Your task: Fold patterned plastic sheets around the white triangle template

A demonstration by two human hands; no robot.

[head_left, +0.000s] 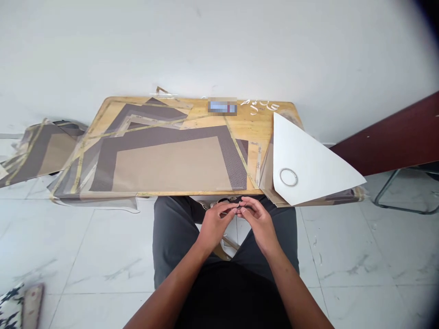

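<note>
My left hand point(216, 223) and my right hand point(259, 221) meet over my lap, just below the near edge of the wooden table point(247, 123). Their fingertips pinch together around something small and thin that I cannot make out. On the table lies a stack of brown and grey sheets point(171, 160) edged with yellowish tape. A white sheet point(308, 160) leans at the table's right end, with a thin ring point(288, 177) resting on it.
More taped brown sheets point(37, 151) hang off to the left of the table. A dark red board point(394, 137) and a metal chair leg point(401, 205) stand at the right. White tiled floor point(85, 256) surrounds my seat, and a white wall lies behind the table.
</note>
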